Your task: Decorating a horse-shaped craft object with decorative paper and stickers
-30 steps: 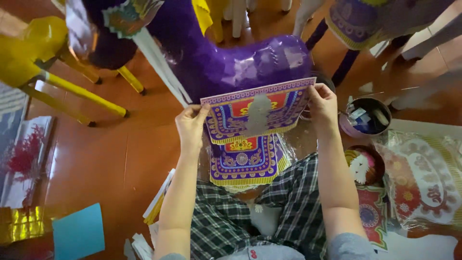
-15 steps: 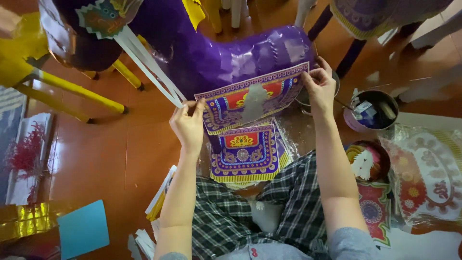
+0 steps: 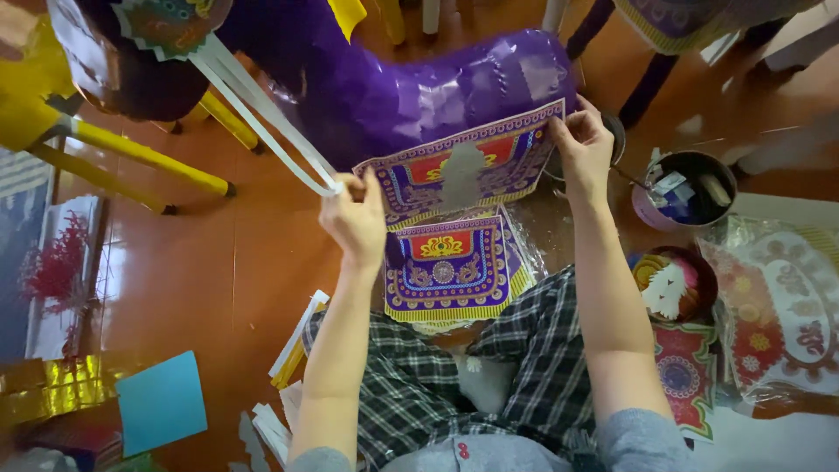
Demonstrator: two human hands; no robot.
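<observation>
Left hand (image 3: 357, 218) & right hand (image 3: 584, 149) pinch the printed paper panel (image 3: 463, 166) by opposite corners against the purple paper horse (image 3: 393, 87); best kept taut & level w/ the panel (image 3: 450, 267) below.

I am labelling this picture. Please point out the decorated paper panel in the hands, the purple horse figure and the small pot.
decorated paper panel (image 3: 459, 175): head view, its grey middle motif.
purple horse figure (image 3: 419, 83): head view, shiny body.
small pot (image 3: 651, 212): head view, pink outer wall.

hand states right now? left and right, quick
Left hand: closed, pinching the left edge of the patterned paper panel, beside the white strips.
Right hand: closed, pinching the panel's top right corner against the purple horse figure.
</observation>
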